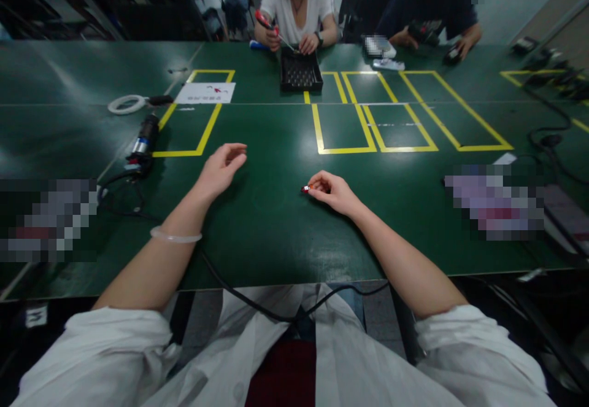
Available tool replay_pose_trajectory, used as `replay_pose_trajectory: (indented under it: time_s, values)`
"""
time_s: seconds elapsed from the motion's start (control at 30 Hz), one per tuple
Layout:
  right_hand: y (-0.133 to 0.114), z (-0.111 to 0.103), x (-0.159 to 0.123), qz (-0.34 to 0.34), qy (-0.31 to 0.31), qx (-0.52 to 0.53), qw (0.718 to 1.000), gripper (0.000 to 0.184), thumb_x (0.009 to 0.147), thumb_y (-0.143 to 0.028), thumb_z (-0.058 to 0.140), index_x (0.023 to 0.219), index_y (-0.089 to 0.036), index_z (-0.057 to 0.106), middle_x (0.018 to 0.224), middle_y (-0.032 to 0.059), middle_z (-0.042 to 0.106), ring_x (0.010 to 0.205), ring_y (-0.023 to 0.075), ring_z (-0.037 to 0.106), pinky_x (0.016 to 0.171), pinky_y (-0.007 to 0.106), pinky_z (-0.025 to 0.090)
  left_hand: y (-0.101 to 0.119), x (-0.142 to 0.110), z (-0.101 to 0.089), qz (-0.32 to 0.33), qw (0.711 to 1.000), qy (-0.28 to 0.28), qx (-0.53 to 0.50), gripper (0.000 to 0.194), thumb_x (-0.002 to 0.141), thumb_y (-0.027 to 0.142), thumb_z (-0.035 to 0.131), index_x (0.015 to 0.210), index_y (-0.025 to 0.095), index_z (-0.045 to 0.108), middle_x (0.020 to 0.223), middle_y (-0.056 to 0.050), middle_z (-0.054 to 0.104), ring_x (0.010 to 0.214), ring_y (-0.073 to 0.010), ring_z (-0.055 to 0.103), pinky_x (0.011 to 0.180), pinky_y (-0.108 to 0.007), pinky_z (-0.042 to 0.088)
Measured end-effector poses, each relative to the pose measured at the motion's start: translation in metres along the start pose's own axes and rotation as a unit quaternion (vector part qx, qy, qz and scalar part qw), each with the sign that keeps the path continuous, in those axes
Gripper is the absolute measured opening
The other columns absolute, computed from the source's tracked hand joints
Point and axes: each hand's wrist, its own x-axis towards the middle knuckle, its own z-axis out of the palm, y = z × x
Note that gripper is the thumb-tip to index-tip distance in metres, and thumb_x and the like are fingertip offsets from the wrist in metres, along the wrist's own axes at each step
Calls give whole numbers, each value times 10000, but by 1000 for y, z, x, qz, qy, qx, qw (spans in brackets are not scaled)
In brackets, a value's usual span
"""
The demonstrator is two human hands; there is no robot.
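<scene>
Over the middle of the green table, my right hand (335, 193) pinches a small red and white piece (305, 189) between thumb and fingertips. The piece is too small to name; a bit of orange shows where it meets the fingers. My left hand (223, 169) is to the left of it, holding nothing, its fingers loosely bent and the thumb apart from them. A pale bangle (176, 236) circles my left forearm.
Yellow tape outlines (347, 150) mark the green table (276, 247). At left lie a black electric screwdriver (143, 140), a white coil (126, 104) and a printed sheet (205, 93). A black tray (301, 81) stands before a co-worker holding a red-handled tool (267, 21). Another co-worker sits at right.
</scene>
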Motion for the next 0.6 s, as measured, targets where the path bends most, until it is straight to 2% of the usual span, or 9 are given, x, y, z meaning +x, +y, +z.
replay_pose_trajectory:
  time_s: [0.07,0.17,0.23,0.3,0.4,0.47,0.6]
  values:
    - [-2,0,0,3,1,-1,1000,238,820,-363,691,935,-174,604,781,5,613,671,115,541,628,254,446,-30,6,-37,-20,988,42,145,472,898,406,570,1299,157,558,1311,-121,558,1191,-268,513,1072,-447,397]
    - [-3,1,0,8,2,-4,1000,243,814,-371,694,924,-174,602,775,6,617,676,119,549,631,257,455,-74,6,-91,-102,933,87,333,645,860,389,634,1405,85,472,1433,-178,448,1304,-343,391,1108,-544,317]
    - [-4,1,0,11,2,-4,1000,249,813,-377,693,921,-173,599,768,7,617,676,122,554,630,260,460,-98,1,-121,-195,891,89,400,760,842,450,649,1448,57,411,1497,-214,368,1293,-378,384,1070,-583,335]
    - [-4,1,0,13,2,-5,1000,254,813,-385,692,920,-174,598,763,7,616,678,125,558,630,262,462,-116,-4,-142,-265,863,61,426,817,850,493,625,1491,71,345,1490,-225,371,1239,-374,429,1016,-579,380]
    - [-3,1,0,11,3,-9,1000,260,815,-397,693,916,-175,602,766,9,615,684,126,559,635,265,463,-134,-7,-158,-293,854,16,430,778,866,448,605,1499,91,327,1405,-207,458,1101,-305,507,944,-489,439]
    - [-3,1,0,9,6,-13,1000,263,816,-402,696,912,-174,606,765,9,611,685,126,555,639,266,461,-141,-4,-163,-297,851,12,433,732,854,403,619,1460,73,376,1332,-188,509,1001,-253,519,903,-416,451]
    - [-4,1,-1,8,4,-13,1000,268,817,-408,698,917,-175,610,771,9,609,690,128,554,643,266,457,-141,3,-166,-304,841,10,448,702,809,356,663,1414,74,444,1189,-136,569,839,-184,473,810,-313,440]
